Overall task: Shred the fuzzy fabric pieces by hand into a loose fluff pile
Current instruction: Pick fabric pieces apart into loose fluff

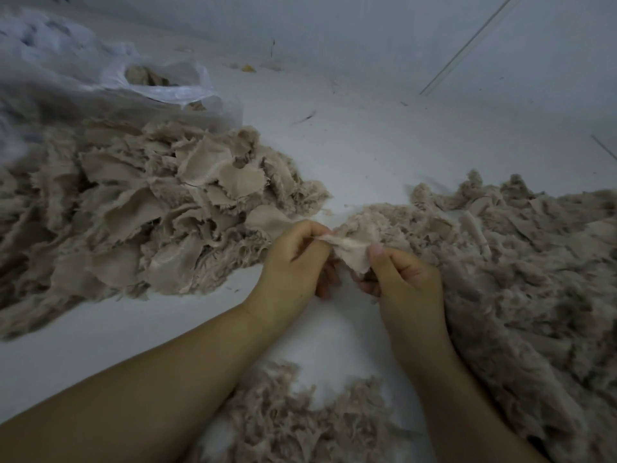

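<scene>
A small beige fuzzy fabric piece (350,252) is stretched between both hands at the centre of the view. My left hand (293,262) pinches its left edge between thumb and fingers. My right hand (400,279) pinches its right side, thumb on top. A heap of whole beige fabric pieces (150,208) lies to the left of the hands. A loose fluff pile (517,279) spreads to the right, behind and under my right forearm. More shredded fluff (293,419) lies near the bottom, between my forearms.
A translucent plastic bag (160,85) holding more beige pieces lies at the upper left, behind the heap. The pale floor (367,145) runs to a wall at the top. Small bits of debris (248,68) sit near the wall.
</scene>
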